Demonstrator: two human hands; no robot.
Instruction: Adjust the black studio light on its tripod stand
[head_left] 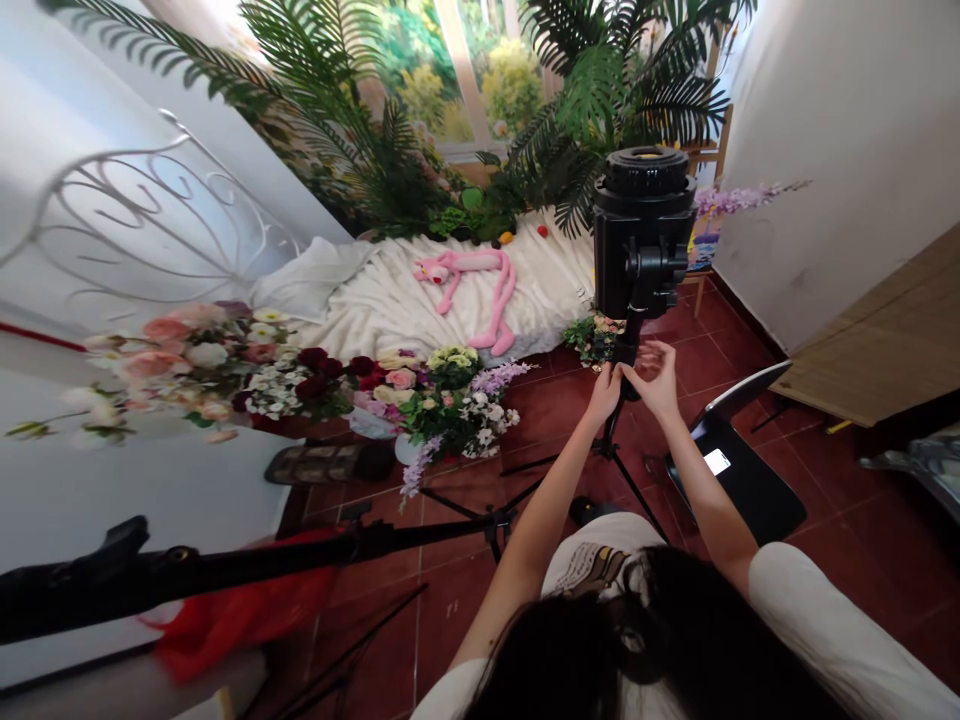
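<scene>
A black studio light [643, 250] stands upright in front of me on a black light stand [613, 425]. My left hand [604, 394] is closed on the stand's pole just beneath the light, thumb towards the other hand. At the same height my right hand [655, 376] is on the pole's right side, its thumb and curled fingers pinching at the stand. The exact part under the fingertips is hidden. Beyond the light, a pink plush toy [472, 265] lies on a cream blanket [382, 300].
Artificial flowers [442, 400] stand left of the stand, palm fronds [592, 90] behind. A black chair [750, 490] with a phone [717, 461] on it is at my right. Another black stand [262, 570] reaches in from the left, over red cloth [240, 610]. Tripod legs spread across the red tiles.
</scene>
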